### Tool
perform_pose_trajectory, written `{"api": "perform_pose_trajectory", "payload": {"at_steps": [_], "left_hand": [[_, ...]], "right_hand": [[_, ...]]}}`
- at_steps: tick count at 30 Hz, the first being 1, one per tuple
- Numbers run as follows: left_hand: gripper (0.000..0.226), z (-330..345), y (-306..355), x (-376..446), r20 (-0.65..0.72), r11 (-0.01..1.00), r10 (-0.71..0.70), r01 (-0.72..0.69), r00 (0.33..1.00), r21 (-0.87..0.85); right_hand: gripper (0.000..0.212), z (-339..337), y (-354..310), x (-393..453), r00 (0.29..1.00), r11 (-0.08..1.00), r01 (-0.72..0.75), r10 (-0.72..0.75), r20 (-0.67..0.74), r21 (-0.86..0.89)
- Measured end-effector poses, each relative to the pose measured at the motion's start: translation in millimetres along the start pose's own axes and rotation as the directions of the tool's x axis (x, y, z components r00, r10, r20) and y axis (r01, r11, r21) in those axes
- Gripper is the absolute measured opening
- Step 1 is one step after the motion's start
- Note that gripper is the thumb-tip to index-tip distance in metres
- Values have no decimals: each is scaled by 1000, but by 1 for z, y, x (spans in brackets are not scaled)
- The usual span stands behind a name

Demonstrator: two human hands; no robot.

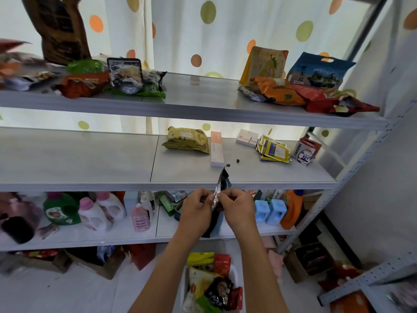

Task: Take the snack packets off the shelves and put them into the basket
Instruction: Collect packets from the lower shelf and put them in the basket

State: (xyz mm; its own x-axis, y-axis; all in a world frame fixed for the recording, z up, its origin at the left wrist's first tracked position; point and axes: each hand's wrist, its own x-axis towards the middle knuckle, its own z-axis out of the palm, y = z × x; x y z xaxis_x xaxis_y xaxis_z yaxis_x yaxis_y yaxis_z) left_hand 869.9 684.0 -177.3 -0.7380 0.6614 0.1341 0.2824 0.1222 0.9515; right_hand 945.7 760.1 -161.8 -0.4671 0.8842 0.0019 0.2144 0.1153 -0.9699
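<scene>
Head view: left hand [195,206] and right hand [237,207] both pinch dark packet [220,190] at front edge of middle shelf [90,159], above basket [234,271]. Basket already holds several packets; task partly done. Left: yellow packet [186,140] on middle shelf, piles at both ends of top shelf [198,96]. Boxes [217,149], two dark crumbs [232,163] lie nearby; nothing blocks drop.

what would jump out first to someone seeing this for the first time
Most likely the two hands at centre, the left hand and right hand, both pinching a dark snack packet in front of the middle shelf. Below them sits a white basket already full of packets. Behind, bright packets crowd both ends of the top shelf against a polka-dot curtain.
</scene>
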Motion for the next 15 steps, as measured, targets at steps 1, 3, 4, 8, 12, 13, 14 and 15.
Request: {"api": "perform_pose_trajectory", "payload": {"at_steps": [1,3,4,8,12,13,14,15], "left_hand": [[14,1,0,-1,-21,1000,-6,6,1000,10],[14,2,0,-1,-89,1000,-17,18,996,16],[14,1,-2,0,-127,1000,-28,27,991,-6],[13,-13,-3,10,-106,991,-71,58,992,-121],[13,-16,-3,8,-89,1000,2,-4,996,-21],[13,-15,-2,7,-87,1000,19,-19,996,-5],[13,-15,-2,7,-80,1000,29,-29,996,9],[14,-15,-3,8,-67,999,37,-36,997,21]], "right_hand": [[28,1,-1,0,1000,1000,3,-3,-7,-5],[29,3,0,-1,1000,1000,3,-2,-31,13],[31,2,2,0,998,999,-4,7,-55,43],[28,-4,8,2,997,990,-14,24,-70,138],[25,-4,9,2,998,989,-31,38,-41,147],[25,-3,10,2,998,989,-35,41,-41,146],[25,-2,10,3,998,988,-37,44,-42,147],[25,-1,11,3,998,988,-36,43,-40,149]]}}
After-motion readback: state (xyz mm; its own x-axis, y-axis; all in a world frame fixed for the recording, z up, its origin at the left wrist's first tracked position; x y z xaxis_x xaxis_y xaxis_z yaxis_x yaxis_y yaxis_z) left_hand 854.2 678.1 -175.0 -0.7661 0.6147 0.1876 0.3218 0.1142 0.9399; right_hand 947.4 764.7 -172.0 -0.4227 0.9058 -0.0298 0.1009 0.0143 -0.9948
